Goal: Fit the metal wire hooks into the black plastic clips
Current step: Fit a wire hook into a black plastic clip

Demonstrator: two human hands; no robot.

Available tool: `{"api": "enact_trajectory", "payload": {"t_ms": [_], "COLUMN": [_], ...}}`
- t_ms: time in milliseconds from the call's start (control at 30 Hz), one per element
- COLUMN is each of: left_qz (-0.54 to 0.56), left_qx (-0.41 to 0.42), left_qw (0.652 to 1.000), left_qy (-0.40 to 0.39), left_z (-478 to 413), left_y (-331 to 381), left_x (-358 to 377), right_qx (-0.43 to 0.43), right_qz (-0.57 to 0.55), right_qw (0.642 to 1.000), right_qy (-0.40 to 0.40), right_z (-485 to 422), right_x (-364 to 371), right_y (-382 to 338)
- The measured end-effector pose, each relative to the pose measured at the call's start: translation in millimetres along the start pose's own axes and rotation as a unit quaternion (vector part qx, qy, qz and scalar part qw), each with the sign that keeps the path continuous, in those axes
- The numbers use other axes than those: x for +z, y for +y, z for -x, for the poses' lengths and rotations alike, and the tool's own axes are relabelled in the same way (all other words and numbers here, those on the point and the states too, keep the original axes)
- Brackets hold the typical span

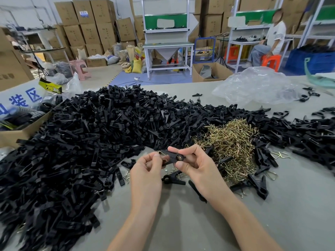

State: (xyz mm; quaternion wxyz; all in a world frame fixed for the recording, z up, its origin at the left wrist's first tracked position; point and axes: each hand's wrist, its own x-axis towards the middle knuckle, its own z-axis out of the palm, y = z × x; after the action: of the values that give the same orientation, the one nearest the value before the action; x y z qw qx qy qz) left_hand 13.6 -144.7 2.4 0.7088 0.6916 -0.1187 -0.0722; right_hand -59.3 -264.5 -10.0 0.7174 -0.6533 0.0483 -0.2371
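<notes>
Above the grey table I hold one black plastic clip [172, 157] between both hands. My right hand [196, 164] grips its right end with thumb and fingers curled round it. My left hand [147, 168] pinches a gold metal wire hook [162, 154] that sits against the clip's left end. A tangled heap of gold wire hooks [230, 142] lies just right of my hands. A huge pile of black clips [87, 134] covers the left and back of the table.
Finished clips [257, 183] and loose hooks lie right of my right hand. A cardboard box [20, 131] stands at the left edge and a crumpled clear plastic bag [257, 87] at the back right. A person sits on an orange stool [271, 60] beyond the table.
</notes>
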Motion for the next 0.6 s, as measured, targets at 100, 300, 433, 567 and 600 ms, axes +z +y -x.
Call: {"api": "enact_trajectory", "payload": {"t_ms": [100, 300, 433, 567, 600], "left_qz": [0.001, 0.044, 0.081, 0.104, 0.110], "left_qx": [-0.007, -0.068, -0.078, -0.061, -0.058], "left_qw": [1.000, 0.997, 0.994, 0.992, 0.992], "left_qy": [-0.005, -0.015, 0.005, 0.033, 0.037], "left_z": [1.5, 1.3, 5.6, 11.9, 13.5], "left_y": [0.0, 0.6, 3.2, 5.6, 6.2], "left_x": [0.6, 2.4, 4.2, 6.9, 7.9], "right_qx": [-0.005, -0.009, -0.006, 0.004, 0.004], "right_qz": [0.009, 0.023, 0.009, -0.012, -0.021], "right_qw": [1.000, 1.000, 1.000, 1.000, 1.000], "right_qy": [-0.001, -0.002, -0.006, -0.007, -0.008], "right_z": [0.0, 0.7, 1.1, 0.9, 1.0], "right_x": [0.2, 1.9, 3.1, 6.0, 6.7], "right_y": [0.9, 1.2, 0.9, 2.8, 2.8]}}
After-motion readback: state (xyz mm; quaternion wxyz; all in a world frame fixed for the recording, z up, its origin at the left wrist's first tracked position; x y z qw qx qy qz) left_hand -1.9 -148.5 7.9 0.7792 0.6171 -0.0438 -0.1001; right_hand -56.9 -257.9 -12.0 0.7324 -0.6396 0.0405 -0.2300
